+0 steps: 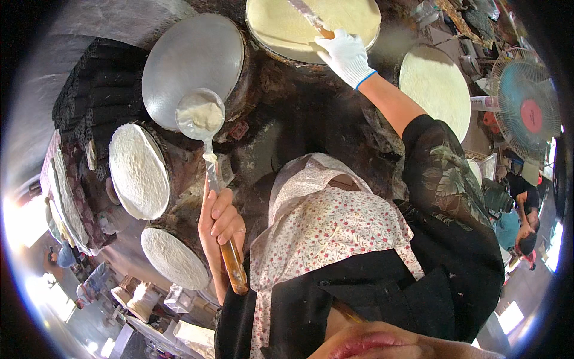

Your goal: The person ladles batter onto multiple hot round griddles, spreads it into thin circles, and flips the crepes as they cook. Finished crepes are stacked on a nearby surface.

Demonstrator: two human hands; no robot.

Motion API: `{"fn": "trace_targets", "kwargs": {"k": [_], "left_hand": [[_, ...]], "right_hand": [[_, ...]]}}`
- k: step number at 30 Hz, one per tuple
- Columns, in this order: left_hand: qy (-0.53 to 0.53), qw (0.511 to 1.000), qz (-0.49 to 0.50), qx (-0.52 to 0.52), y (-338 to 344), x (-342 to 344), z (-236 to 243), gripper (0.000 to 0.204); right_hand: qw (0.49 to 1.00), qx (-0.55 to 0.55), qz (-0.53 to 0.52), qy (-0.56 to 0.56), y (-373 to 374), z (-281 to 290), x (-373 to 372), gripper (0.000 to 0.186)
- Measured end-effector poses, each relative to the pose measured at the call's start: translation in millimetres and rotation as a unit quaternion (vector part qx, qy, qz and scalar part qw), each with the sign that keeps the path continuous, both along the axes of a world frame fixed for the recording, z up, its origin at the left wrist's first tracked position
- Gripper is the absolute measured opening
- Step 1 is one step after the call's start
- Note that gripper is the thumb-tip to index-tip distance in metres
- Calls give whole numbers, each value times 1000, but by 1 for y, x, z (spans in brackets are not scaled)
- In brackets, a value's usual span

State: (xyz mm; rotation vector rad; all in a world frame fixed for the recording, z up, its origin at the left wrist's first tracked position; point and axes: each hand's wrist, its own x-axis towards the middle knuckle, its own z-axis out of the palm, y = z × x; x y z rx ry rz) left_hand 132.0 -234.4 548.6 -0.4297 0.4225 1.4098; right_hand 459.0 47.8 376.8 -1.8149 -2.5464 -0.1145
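My bare left hand [224,218] is closed round the wooden handle of a metal ladle [186,127], held upright. Pale batter [206,115] lies in the ladle's bowl, which is in front of the near edge of a grey round griddle [188,63]. In a white glove with a blue cuff, my right hand [347,57] grips the wooden handle of a flat-bladed spatula [306,13]. The blade lies over a thin pale-yellow sheet of batter [278,27] on another round griddle, at the top middle. My right fingers are near that griddle's front edge.
White round flatbreads or batter sheets sit on griddles at the left [139,173] and lower left [173,257]. A pale-green sheet [435,87] covers the griddle on the right, beside a standing fan [529,113]. Another person [523,209] is at the far right.
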Motion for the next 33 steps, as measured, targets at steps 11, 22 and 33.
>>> {"fn": "trace_targets", "kwargs": {"k": [11, 22, 33], "left_hand": [[38, 997, 34, -49, -12, 19, 6, 39], [1, 998, -57, 17, -42, -21, -5, 45], [41, 980, -191, 27, -87, -46, -23, 40]], "right_hand": [[980, -22, -135, 142, 19, 47, 17, 23], [964, 228, -103, 91, -107, 152, 88, 26], [959, 117, -195, 171, -252, 73, 43, 15]]}}
